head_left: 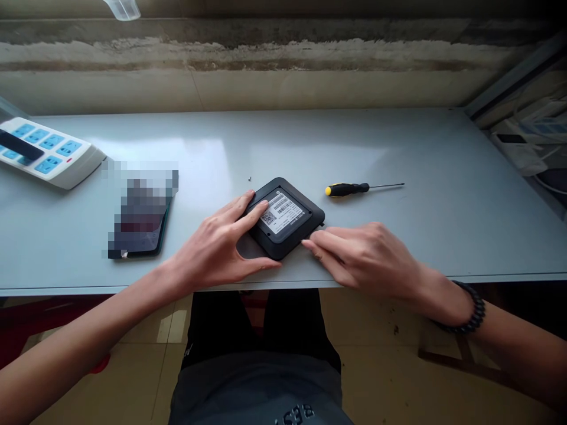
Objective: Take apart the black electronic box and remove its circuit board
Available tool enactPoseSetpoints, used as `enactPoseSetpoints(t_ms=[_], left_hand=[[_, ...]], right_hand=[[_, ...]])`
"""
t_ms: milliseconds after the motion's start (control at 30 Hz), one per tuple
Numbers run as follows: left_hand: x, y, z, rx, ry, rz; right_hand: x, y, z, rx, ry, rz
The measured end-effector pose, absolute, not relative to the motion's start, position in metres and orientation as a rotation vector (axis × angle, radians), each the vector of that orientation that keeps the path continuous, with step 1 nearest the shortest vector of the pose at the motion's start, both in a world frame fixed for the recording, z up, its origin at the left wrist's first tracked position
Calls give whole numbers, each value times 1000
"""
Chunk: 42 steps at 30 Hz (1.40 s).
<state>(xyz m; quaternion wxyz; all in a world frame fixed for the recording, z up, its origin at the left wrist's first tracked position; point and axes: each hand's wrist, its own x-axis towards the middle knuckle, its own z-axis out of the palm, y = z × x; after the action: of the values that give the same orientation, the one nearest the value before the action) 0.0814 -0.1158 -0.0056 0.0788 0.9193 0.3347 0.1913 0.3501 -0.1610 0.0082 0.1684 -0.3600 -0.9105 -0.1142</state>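
Observation:
A black square electronic box (286, 213) with rounded corners lies on the table near its front edge, turned diamond-wise. Its upper face bears a white label with barcodes and a QR code. My left hand (221, 245) grips it from the left, fingers on top and thumb along the lower corner. At the box's lower right side is my right hand (365, 254), closed in a pinch; whatever its fingertips hold is hidden. A small dark tab sticks out by the right corner. A tiny screw (250, 179) lies behind the box.
On the grey table (274, 141), a yellow-and-black screwdriver (349, 189) lies to the right, its shaft pointing right. A phone (142, 221), partly blurred out, lies left. Farther left is a white power strip (71, 162) with blue sockets. A wall runs behind.

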Motion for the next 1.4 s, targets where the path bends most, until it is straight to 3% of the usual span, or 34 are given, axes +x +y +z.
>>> enactPoseSetpoints(t_ms=[1400], left_hand=[[88, -129, -7, 2688, 1130, 560]], right_hand=[[329, -178, 9, -1448, -2463, 131]])
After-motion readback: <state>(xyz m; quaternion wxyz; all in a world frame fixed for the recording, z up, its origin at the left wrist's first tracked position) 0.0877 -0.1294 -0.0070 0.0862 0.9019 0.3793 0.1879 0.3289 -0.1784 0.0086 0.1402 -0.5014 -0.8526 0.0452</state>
